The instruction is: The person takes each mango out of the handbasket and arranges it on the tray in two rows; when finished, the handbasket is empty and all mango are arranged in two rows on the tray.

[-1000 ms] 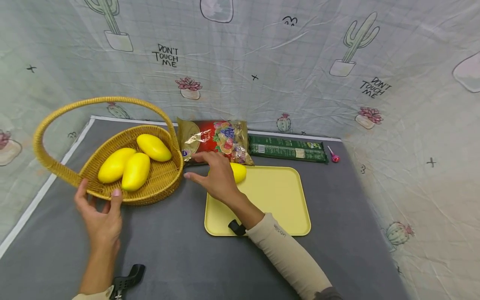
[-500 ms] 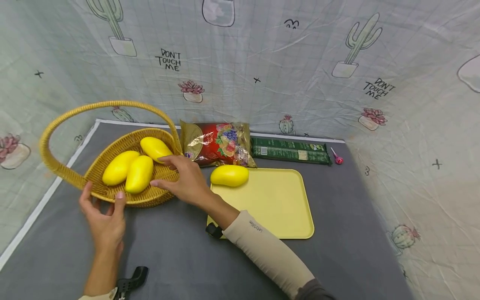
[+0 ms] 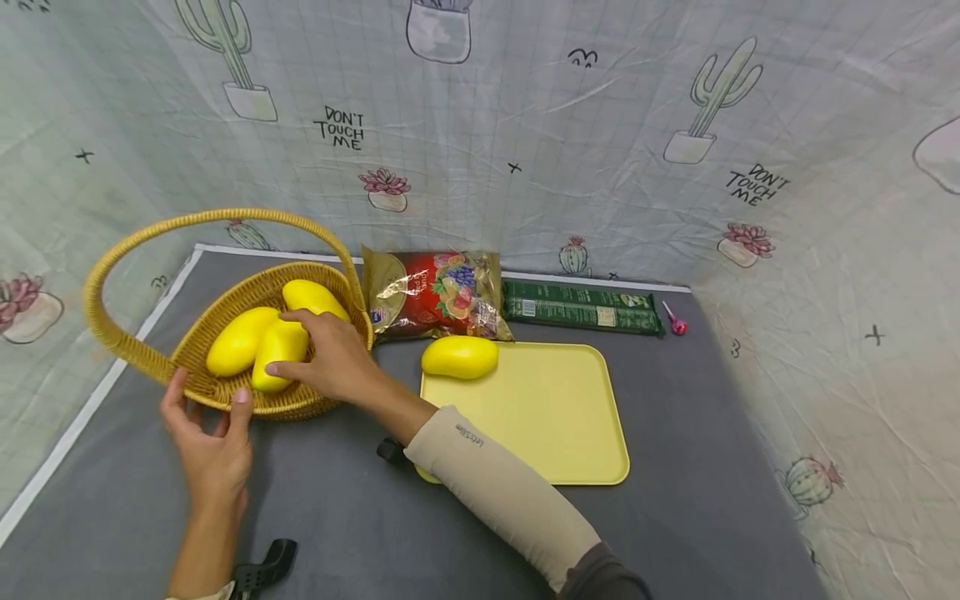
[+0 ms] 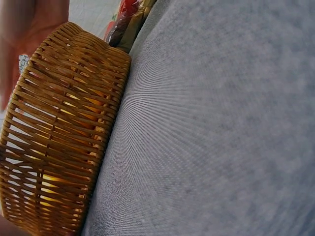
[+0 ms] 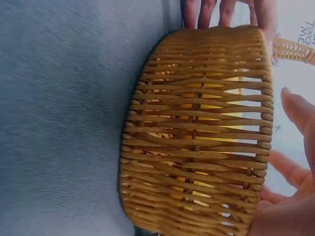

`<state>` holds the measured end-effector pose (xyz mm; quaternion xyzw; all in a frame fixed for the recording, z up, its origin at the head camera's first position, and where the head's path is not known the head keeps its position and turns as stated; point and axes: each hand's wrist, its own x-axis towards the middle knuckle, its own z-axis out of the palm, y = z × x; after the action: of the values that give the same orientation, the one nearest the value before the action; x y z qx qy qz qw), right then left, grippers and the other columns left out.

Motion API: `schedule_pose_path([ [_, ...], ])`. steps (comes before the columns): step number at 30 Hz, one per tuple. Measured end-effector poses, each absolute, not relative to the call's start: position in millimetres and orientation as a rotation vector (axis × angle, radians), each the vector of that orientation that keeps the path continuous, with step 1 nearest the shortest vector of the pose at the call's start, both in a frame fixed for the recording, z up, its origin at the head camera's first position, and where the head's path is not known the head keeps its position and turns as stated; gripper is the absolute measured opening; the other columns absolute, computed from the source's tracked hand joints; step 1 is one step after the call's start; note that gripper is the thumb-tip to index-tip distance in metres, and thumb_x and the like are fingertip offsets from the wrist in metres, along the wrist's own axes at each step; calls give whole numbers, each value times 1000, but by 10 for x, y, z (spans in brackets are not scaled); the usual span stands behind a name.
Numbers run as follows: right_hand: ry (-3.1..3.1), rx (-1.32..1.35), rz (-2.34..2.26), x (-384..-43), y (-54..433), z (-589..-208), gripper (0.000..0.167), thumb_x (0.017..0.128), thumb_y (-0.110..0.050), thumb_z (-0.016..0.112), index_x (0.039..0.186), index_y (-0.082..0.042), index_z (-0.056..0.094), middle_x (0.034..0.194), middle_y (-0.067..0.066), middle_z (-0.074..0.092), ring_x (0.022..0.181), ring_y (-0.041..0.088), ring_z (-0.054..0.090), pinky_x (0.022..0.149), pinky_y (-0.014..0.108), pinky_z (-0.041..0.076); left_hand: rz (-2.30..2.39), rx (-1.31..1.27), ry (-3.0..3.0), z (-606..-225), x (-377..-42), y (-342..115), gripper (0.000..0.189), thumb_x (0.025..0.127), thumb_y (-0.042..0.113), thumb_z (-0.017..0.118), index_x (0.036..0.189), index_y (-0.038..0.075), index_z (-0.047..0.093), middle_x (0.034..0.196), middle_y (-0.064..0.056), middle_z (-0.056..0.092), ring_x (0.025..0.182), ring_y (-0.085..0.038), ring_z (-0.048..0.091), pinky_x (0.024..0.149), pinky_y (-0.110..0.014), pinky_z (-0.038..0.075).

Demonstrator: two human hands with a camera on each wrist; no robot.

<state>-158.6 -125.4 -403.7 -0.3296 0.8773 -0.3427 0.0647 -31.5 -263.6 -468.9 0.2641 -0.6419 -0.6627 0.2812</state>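
Observation:
My left hand (image 3: 210, 454) grips the near-left rim of a yellow wicker basket (image 3: 300, 408), thumb over the edge and fingers outside. Inside lie three yellow mangoes: a left mango (image 3: 236, 342), a back mango (image 3: 311, 297) and a front mango (image 3: 283, 346). My right hand (image 3: 337, 358) reaches over the basket's right side, its spread thumb and fingers overlapping the front mango in the head view. The right wrist view has this hand's fingers (image 5: 290, 172) above the rim, with the woven wall (image 5: 197, 132) hiding most of the fruit. Another mango (image 3: 460, 357) rests on a yellow tray (image 3: 555, 417).
Along the back stand a red-and-gold candy bag (image 3: 435, 296) and a long green packet (image 3: 581, 307). A pink lollipop (image 3: 677, 326) lies to their right on the grey tabletop (image 3: 697, 467). A patterned curtain (image 3: 480, 108) rises behind.
From beside the mango on the tray, my right hand has moved left, over the basket to the front mango. The left hand keeps its grip on the rim.

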Motion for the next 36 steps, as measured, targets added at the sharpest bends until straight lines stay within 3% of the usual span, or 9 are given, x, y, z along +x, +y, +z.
schedule_pose_path([
  [7,2670,-832,-915,-1636,-1448,-4038,72,92,-57,79,155,-34,52,142,-11,64,127,7,57,98,20,46,-1791,708,-1711,-4687,-307,-2643,82,101,14,71,165,33,25,175,0,13,160,-22,15,130,-49,20],
  [16,2692,-868,-750,-1658,-1592,-4080,72,89,-61,79,152,-34,56,139,-15,65,126,5,55,95,18,44,-1806,726,-1729,-4674,-296,-2639,81,103,15,69,166,36,22,176,1,11,160,-20,14,130,-50,20],
  [28,2660,-985,-745,-1623,-1493,-4062,68,88,-47,87,149,-39,59,142,-18,62,128,2,54,97,17,44,-1813,721,-1718,-4714,-267,-2625,80,103,14,68,166,35,23,176,2,10,162,-20,10,132,-52,15],
  [36,2677,-1104,-878,-1586,-1348,-3992,70,90,-40,86,153,-38,56,152,-13,57,139,3,50,110,18,41,-1798,723,-1707,-4703,-292,-2622,80,102,13,69,166,35,24,176,2,11,161,-20,12,131,-48,17],
])
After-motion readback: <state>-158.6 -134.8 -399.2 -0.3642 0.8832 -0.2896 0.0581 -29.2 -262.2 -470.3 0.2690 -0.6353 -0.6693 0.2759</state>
